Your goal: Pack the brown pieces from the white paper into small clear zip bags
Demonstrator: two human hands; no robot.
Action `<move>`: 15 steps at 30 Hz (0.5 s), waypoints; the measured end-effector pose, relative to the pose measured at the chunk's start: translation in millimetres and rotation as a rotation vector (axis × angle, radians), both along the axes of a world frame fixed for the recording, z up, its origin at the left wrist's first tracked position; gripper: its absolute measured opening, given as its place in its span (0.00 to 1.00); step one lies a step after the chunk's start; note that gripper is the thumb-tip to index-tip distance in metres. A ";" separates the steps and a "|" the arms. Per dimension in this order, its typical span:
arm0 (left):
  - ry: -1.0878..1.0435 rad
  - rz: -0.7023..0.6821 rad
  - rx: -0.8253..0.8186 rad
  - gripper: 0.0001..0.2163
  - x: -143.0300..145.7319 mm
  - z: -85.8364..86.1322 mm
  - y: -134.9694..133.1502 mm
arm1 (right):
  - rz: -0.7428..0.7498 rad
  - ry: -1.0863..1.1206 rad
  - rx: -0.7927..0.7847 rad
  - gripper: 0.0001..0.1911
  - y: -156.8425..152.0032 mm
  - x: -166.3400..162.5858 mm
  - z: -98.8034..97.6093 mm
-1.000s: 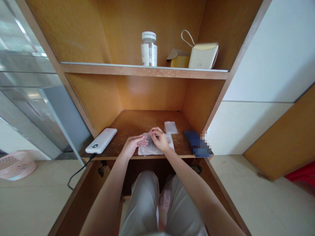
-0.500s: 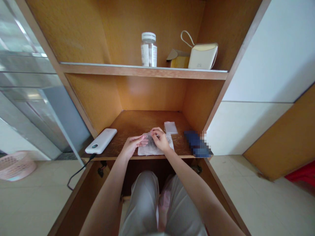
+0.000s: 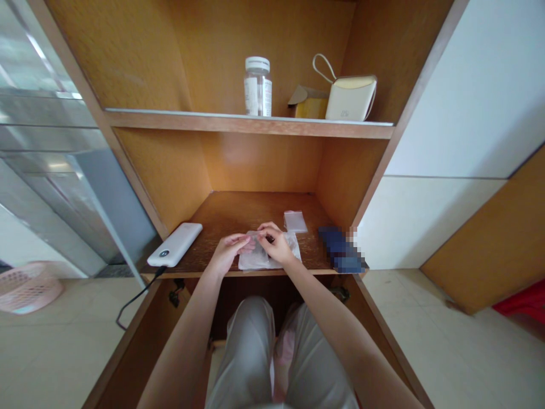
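Observation:
A small clear plastic bag point(image 3: 259, 257) hangs between my two hands, above the front edge of the cabinet board. The fingers of my left hand point(image 3: 229, 251) are pinched on its upper left edge. My right hand point(image 3: 276, 245) is closed at its upper right edge. A small dark thing point(image 3: 269, 238) shows among the right fingers, too small to name. Under the hands lies a larger translucent bag point(image 3: 293, 241), partly covered by them. Just beyond my right hand a small clear zip bag point(image 3: 295, 221) with a pinkish top edge lies flat.
A white power bank point(image 3: 175, 244) with a black cable point(image 3: 136, 301) lies at the left. A dark blue, partly pixelated item point(image 3: 336, 244) is at the right. The upper shelf point(image 3: 255, 122) holds a bottle point(image 3: 258, 88), a yellow box point(image 3: 311, 106) and a cream strapped case point(image 3: 351, 97).
The small clear bag now hangs lower and more spread between my hands. My right fingers have shifted slightly left, and the dark thing among them shows more plainly.

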State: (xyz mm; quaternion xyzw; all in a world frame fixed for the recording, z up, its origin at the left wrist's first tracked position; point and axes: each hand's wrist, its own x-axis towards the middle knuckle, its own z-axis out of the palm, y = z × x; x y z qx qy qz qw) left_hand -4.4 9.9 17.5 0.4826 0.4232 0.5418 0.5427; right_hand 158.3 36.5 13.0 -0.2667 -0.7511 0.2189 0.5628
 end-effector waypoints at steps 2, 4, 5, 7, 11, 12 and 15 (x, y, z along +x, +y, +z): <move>-0.007 0.013 -0.003 0.16 0.2 0.0 -0.4 | 0.008 -0.010 0.000 0.04 0.2 -0.7 -0.8; -0.015 0.021 -0.004 0.16 0.1 -0.4 -0.9 | 0.018 -0.012 0.005 0.04 0.7 -1.2 -1.9; -0.016 0.019 -0.004 0.16 0.0 -0.8 -1.1 | 0.023 -0.013 0.008 0.04 1.0 -1.3 -2.4; -0.011 0.011 0.002 0.15 -0.4 -2.0 -1.1 | 0.029 -0.016 0.017 0.04 1.6 -1.2 -3.5; 0.006 0.004 0.018 0.14 -1.1 -5.0 -0.1 | 0.028 -0.022 0.032 0.04 3.1 -1.2 -5.5; 0.010 0.007 0.019 0.14 -1.2 -5.7 0.4 | 0.024 -0.028 0.030 0.04 3.5 -1.3 -6.1; 0.022 0.027 0.021 0.14 -1.4 -7.1 1.7 | 0.018 -0.048 0.024 0.04 4.6 -1.5 -7.8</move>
